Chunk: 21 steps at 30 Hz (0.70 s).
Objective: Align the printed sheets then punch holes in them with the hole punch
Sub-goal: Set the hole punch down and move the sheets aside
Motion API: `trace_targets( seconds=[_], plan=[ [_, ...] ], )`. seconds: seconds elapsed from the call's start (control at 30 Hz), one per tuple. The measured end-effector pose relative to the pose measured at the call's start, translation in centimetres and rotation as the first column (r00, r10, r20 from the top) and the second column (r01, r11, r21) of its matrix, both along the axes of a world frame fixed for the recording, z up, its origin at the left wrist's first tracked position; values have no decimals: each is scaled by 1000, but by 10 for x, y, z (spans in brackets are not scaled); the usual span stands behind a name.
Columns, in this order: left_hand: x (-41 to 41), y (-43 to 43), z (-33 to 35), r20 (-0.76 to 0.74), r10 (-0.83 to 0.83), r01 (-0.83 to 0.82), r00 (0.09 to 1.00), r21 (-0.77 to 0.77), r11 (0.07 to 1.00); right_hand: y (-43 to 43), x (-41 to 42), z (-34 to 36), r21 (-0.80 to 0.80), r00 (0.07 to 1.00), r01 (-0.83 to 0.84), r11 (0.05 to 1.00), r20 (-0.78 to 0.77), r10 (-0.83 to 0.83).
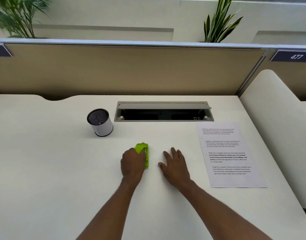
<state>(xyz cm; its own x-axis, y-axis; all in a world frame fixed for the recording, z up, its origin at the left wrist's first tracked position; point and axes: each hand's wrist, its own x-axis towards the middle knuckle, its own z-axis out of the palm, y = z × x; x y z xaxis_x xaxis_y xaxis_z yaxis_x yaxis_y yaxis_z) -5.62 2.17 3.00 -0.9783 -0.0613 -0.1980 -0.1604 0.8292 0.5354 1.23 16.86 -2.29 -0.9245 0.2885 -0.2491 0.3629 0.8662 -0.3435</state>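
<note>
Bright, even light, soft shadows; wide-angle bending at edges, palm plant [15, 16] blurred.

Desk [62, 170], contents by position: hole punch [143, 154] near centre, on the desk surface, left hand [132, 164] over its left side; right hand [175, 164] flat on the desk just right of the punch, apart from it; printed sheets [230, 155] on the desk to the far right, near the right edge; mesh pen cup [100, 122] behind and left of the punch; cable tray [163, 111] set in the desk at the back, right of the cup; partition panel [131, 70] behind the desk; plants [219, 23] beyond the partition
</note>
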Motion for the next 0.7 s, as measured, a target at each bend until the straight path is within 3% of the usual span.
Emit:
trace_targets(
  seconds=[0.4,0.7],
  plan=[
    [-30,-117,5,-9,209,-209,978,-51,977,1,-1,7,-1,1000,-14,1000,8,14],
    [-33,-145,-9,27,234,-232,972,-64,971,2,-3,9,19,1000,-24,1000,20,24]
  ],
)
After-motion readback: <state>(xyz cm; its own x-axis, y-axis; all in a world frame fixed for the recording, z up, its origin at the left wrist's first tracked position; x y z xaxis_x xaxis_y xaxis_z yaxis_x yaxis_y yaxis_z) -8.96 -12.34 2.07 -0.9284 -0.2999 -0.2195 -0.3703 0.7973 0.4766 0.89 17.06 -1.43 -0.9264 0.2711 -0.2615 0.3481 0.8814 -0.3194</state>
